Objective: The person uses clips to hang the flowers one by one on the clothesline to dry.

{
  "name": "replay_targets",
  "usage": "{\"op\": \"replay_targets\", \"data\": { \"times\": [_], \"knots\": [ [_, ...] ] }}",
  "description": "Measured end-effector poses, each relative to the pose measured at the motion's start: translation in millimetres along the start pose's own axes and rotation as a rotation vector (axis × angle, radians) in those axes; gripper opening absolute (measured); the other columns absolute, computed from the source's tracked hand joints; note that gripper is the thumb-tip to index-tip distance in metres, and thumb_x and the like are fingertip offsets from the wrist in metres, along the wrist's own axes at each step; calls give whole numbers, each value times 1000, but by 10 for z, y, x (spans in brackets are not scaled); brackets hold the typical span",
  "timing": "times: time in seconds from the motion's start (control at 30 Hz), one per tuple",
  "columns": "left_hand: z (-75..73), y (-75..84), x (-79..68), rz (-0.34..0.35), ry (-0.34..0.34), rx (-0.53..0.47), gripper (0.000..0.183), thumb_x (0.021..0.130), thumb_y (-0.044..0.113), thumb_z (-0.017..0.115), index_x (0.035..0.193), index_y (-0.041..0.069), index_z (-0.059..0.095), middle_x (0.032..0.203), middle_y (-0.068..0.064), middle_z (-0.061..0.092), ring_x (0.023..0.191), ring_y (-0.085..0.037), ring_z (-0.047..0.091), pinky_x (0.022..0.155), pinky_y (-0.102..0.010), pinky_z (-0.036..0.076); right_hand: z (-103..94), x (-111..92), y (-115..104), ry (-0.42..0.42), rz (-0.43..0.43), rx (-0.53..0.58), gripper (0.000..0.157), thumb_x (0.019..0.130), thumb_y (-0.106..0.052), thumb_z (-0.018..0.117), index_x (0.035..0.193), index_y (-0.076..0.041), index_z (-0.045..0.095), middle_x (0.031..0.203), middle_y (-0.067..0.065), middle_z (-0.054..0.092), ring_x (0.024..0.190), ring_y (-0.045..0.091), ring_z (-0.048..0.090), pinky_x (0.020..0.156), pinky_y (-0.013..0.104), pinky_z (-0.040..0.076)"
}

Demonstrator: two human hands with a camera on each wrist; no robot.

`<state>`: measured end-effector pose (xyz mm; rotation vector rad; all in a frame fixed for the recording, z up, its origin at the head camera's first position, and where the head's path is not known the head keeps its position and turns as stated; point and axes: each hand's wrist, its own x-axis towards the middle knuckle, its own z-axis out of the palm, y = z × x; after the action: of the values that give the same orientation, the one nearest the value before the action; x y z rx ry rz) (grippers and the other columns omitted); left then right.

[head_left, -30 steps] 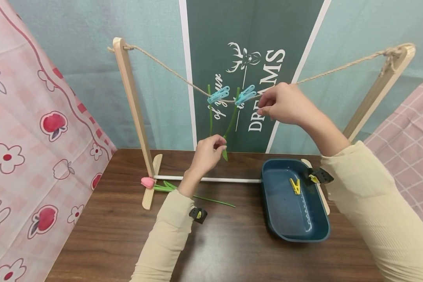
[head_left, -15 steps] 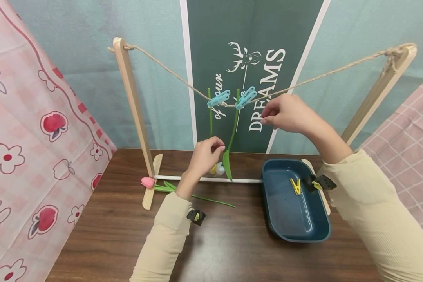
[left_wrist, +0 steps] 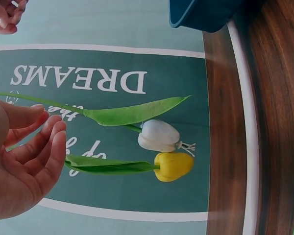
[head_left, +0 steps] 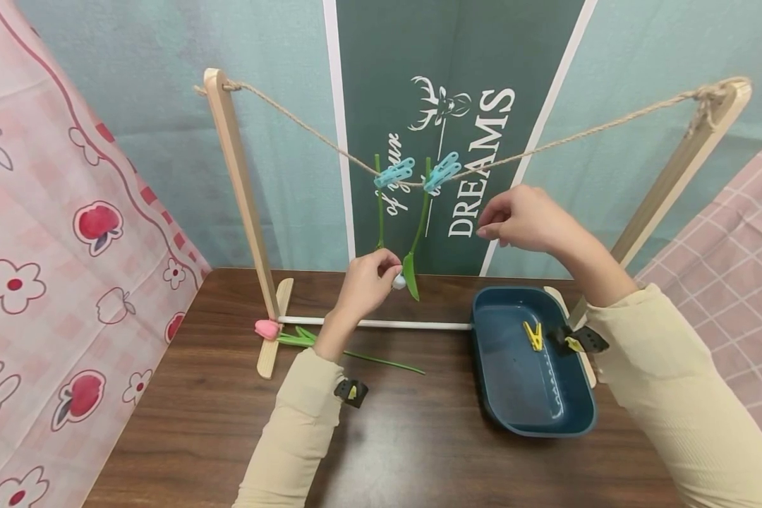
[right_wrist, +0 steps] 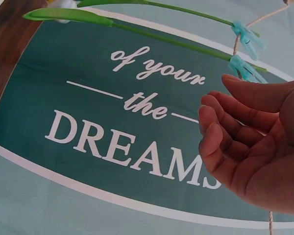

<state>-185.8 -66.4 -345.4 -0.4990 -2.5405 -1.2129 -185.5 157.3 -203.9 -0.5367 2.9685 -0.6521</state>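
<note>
Two tulips, one white [left_wrist: 158,135] and one yellow [left_wrist: 174,166], hang heads down from the twine [head_left: 298,122]. Light-blue clothespins [head_left: 442,171] grip their green stems on the line. My left hand [head_left: 370,281] is beside the hanging stems with fingers loosely bent; the left wrist view shows nothing pinched between thumb and fingers. In the head view it covers part of both flowers. To the right of the clothespins, my right hand [head_left: 530,217] is held in the air below the twine, its fingers loosely curled around nothing.
Wooden posts [head_left: 240,190] hold up the twine, joined low by a white rod [head_left: 413,324]. A pink tulip [head_left: 267,329] lies on the brown table at the left. At the right stands a blue basin [head_left: 521,427] with a yellow clothespin [head_left: 534,336] inside.
The left hand has let go of the white tulip's stem, which swings freely. The right hand has moved down and right, away from the clothespin. The twine bobs slightly.
</note>
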Motion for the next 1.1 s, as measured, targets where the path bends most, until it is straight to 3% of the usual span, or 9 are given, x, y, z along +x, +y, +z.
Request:
{"op": "replay_targets", "data": {
  "times": [0.23,0.73,1.1],
  "knots": [
    [-7,-52,-34,4,4,-11,6,86,8,61,84,5,65,76,-3,64,67,-14,56,63,-27,44,44,-23,106,-32,14,6,13,84,-8,64,91,3,66,72,7,63,59,19,56,57,33,44],
    [-10,-113,-81,-61,-23,0,7,88,10,60,84,7,65,76,-3,63,69,-15,54,63,-28,44,107,-87,333,-68,33,34,13,84,-6,62,91,4,65,72,7,63,59,19,56,55,32,45],
    [-18,-169,-103,-50,-19,-3,7,87,9,61,83,5,65,73,-2,63,65,-15,54,61,-28,43,132,-121,474,-109,52,44,14,84,-8,62,91,4,64,71,6,62,60,19,57,56,31,46]
  ]
}}
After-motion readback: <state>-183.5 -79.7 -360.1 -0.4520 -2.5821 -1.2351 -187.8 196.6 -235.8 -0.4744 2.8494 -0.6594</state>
